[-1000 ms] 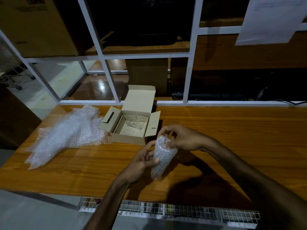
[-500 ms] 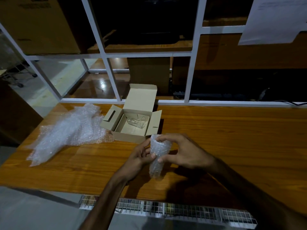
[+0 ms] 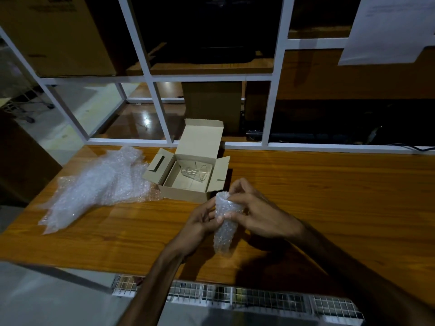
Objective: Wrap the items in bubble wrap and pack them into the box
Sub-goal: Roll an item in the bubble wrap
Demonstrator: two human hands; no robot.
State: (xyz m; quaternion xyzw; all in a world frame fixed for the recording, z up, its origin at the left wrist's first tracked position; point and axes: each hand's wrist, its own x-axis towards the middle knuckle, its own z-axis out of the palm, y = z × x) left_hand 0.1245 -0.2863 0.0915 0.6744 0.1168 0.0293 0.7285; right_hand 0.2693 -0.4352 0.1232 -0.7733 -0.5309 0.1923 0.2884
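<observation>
A bubble-wrapped item, tall and narrow, stands upright above the wooden table. My left hand grips its left side with the thumb across the wrap. My right hand holds the right side, its fingertips pinching the wrap at the open top. Behind them sits a small open cardboard box with a bare clear glass lying on its side inside. What the wrap covers is hidden.
A crumpled heap of loose bubble wrap lies left of the box. A white window frame runs along the table's far edge. A metal grid lines the near edge. A large carton stands at the upper left.
The wrapped item has been turned more upright. My right hand has slid from over its top to its right side, fingertips now at the top rim. My left hand stays on its left side.
</observation>
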